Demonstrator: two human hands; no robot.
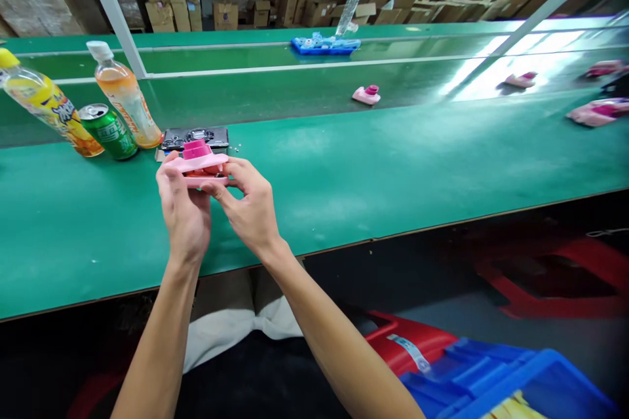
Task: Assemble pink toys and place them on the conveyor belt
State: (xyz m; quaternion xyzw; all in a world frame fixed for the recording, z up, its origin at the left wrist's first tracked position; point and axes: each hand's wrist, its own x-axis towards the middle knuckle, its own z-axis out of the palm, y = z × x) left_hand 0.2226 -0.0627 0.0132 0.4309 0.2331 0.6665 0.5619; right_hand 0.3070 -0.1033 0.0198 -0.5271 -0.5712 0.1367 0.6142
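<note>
Two hands (184, 213), pink part (199, 160), illegible can label (108, 132)

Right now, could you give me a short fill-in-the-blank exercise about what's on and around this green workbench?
1. The left hand and right hand together hold a ____ plastic part.
2. The drink can standing near the hands is ____.
3. The bottle of orange drink has a ____ cap.
4. The plastic crate below the bench edge is ____.

Missing words: pink; green; white; blue.
</note>
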